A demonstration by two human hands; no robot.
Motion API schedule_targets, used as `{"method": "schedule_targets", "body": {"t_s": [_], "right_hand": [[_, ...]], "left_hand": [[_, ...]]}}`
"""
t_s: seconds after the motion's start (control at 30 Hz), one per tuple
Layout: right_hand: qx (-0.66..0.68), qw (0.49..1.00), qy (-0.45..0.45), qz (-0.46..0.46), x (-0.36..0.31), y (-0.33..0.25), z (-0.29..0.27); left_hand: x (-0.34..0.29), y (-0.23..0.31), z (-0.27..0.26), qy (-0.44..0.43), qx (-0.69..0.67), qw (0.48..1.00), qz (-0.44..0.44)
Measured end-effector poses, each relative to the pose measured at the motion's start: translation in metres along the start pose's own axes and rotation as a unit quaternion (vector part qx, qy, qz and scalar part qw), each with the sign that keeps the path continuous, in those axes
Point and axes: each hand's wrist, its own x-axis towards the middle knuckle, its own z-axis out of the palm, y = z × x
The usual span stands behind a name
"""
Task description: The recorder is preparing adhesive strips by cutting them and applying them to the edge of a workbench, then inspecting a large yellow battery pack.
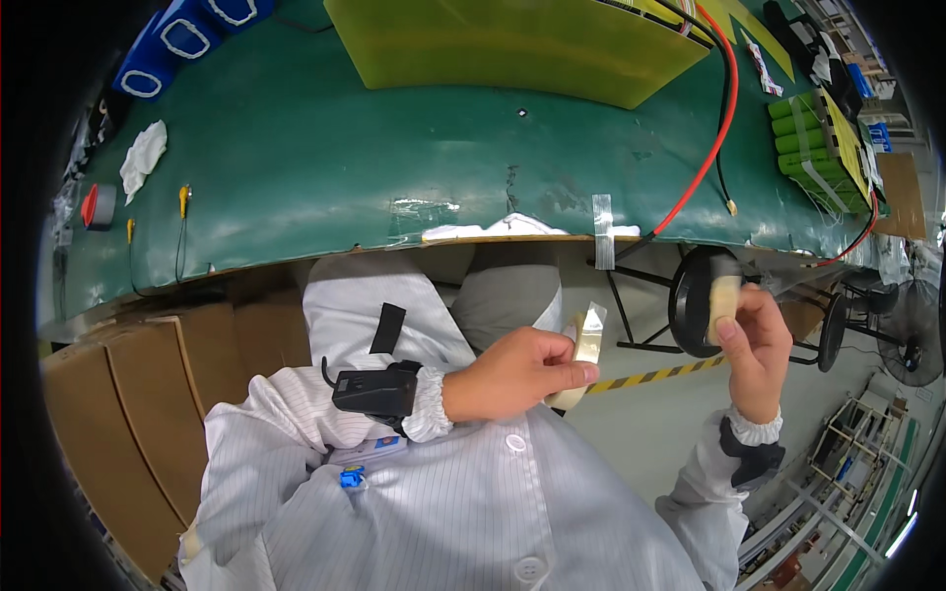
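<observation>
Just right of the frame's middle, a roll of tape (588,347) sits in the left hand (524,368), thumb and fingers closed on it, with a shiny loose end poking up past the grip. If that end folds over, it could stick back to the roll; should the grip slacken, the roll could drop to the floor (631,443), as only the hand seems to hold it up. Farther right, the right hand (757,347) pinches a pale strip (724,300) between thumb and fingers; its blurred upper part stands free, so it could curl onto itself or, with a turn of the wrist, catch on the white cuff (757,429). The strip overlaps the black stool seat (695,303) in view, though I cannot tell how near they are. Above, a red cable (729,108) curves down to the edge of the green table (394,148); an arm snagging it could tug whatever it is joined to. Toward the upper right, a careless reach could knock the green battery pack (810,148) near the table's end.
</observation>
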Motion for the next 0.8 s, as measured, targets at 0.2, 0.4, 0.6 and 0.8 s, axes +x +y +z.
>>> {"method": "schedule_targets", "body": {"t_s": [0.2,0.4,0.6,0.8], "right_hand": [[0.531,0.843,0.054,0.069,-0.009,0.009,0.079],[0.616,0.785,-0.012,0.071,-0.001,-0.011,0.122],[0.492,0.869,-0.002,0.054,0.02,-0.034,0.126],[0.122,0.976,-0.129,0.128,0.051,-0.064,0.114]], "left_hand": [[-0.019,-0.012,-0.017,0.046,-0.064,0.992,0.095],[-0.035,-0.023,-0.034,0.04,-0.06,0.991,0.111],[-0.048,-0.016,-0.041,0.054,0.043,0.982,0.175],[-0.052,-0.017,-0.043,0.095,0.121,0.953,0.261]]}}
